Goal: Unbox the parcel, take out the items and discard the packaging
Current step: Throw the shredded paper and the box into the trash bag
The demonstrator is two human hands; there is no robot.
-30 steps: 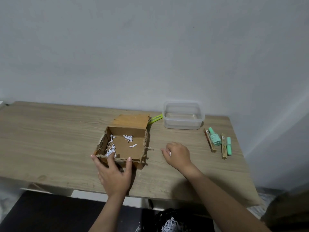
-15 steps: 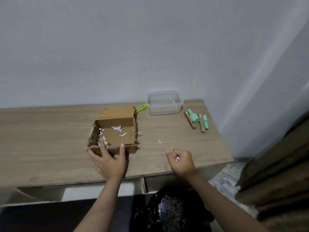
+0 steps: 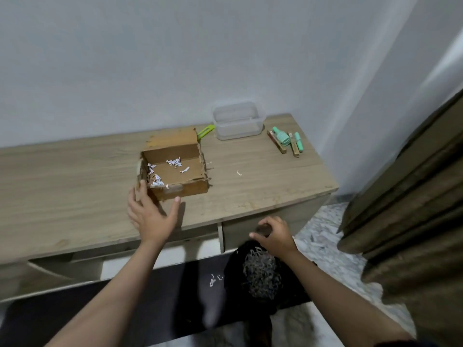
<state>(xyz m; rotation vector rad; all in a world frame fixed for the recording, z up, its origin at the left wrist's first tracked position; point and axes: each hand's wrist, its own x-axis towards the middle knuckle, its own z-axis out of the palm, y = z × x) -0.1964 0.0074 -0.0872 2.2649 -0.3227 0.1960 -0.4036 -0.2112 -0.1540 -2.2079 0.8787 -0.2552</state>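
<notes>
An open brown cardboard box (image 3: 175,190) sits on the wooden table (image 3: 75,196), with a few white paper shreds (image 3: 174,162) left on its bottom. My left hand (image 3: 150,214) rests open against the box's near left corner. My right hand (image 3: 274,234) hangs below the table edge, over a black bag (image 3: 260,274) full of shredded paper, its fingers loosely spread and nothing visible in them. The taken-out items, mint-green bottles and brown sticks (image 3: 286,141), lie at the table's far right.
A clear plastic container (image 3: 238,121) stands at the back by the wall, with a green tool (image 3: 205,131) beside it. One paper shred (image 3: 239,173) lies on the table right of the box. A brown curtain (image 3: 413,196) hangs at the right. Shreds litter the floor.
My right hand moved off the table, down over the black bag, and its fingers opened from a closed pinch on paper shreds. My left hand stayed at the box. The view turned right and down.
</notes>
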